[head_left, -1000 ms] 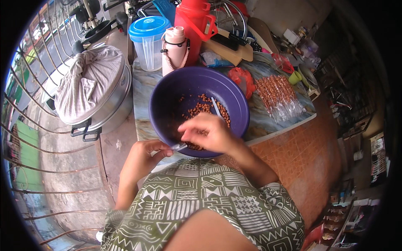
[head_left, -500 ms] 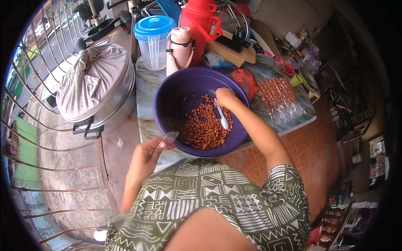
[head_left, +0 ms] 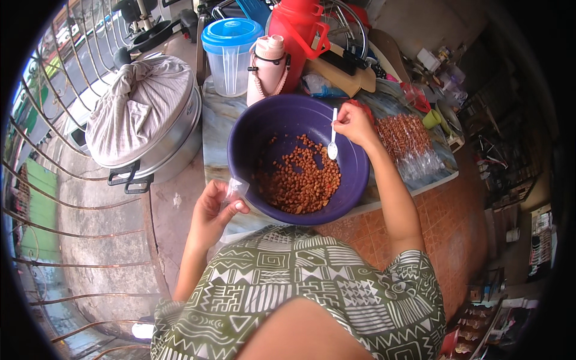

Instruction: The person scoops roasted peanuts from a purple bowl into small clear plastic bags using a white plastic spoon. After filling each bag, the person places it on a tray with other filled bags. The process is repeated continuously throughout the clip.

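A deep purple basin [head_left: 252,129] stands on the table in front of me. Reddish-brown peanuts [head_left: 300,180] are spread over its bottom. Over the basin's right side, my right hand [head_left: 355,125] pinches the handle of a small white plastic spoon [head_left: 333,147], its bowl hanging down above the peanuts. By the basin's near left rim, my left hand [head_left: 215,210] holds a small clear plastic bag [head_left: 236,188] between thumb and fingers. Whether anything is in the bag I cannot tell.
Filled clear packets of peanuts [head_left: 405,141] lie right of the basin. Behind it stand a blue-lidded clear container [head_left: 231,66], a pink bottle [head_left: 267,72] and a red thermos jug [head_left: 291,36]. A large cloth-covered metal pot [head_left: 174,144] is at left, near window bars.
My right hand has lifted the spoon away from the peanuts, moving to the right. The bag in my left hand now stands more upright, with the fingers spread wider around it.
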Demonstrator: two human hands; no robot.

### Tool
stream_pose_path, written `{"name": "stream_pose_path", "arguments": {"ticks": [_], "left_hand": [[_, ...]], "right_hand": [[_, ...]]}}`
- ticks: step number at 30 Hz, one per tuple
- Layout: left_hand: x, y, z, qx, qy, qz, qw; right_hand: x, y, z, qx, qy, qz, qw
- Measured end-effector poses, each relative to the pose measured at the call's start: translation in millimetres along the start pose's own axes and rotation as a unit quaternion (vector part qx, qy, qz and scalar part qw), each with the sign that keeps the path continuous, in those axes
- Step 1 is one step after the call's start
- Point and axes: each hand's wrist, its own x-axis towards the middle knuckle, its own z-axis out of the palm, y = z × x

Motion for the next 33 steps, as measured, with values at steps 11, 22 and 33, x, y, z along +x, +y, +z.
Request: {"name": "stream_pose_path", "arguments": {"ticks": [11, 22, 33], "left_hand": [[14, 3, 16, 0.197, -0.010, -0.029, 0.980], [9, 3, 10, 0.229, 0.001, -0.055, 0.972], [-5, 7, -6, 0.188, 0.056, -0.037, 0.980]], "right_hand": [[-49, -20, -5, -0.120, 0.080, -0.015, 0.989], [6, -18, 52, -0.290, -0.127, -0.080, 0.945], [-34, -62, 85, -0.178, -0.329, -0.285, 0.882]]}}
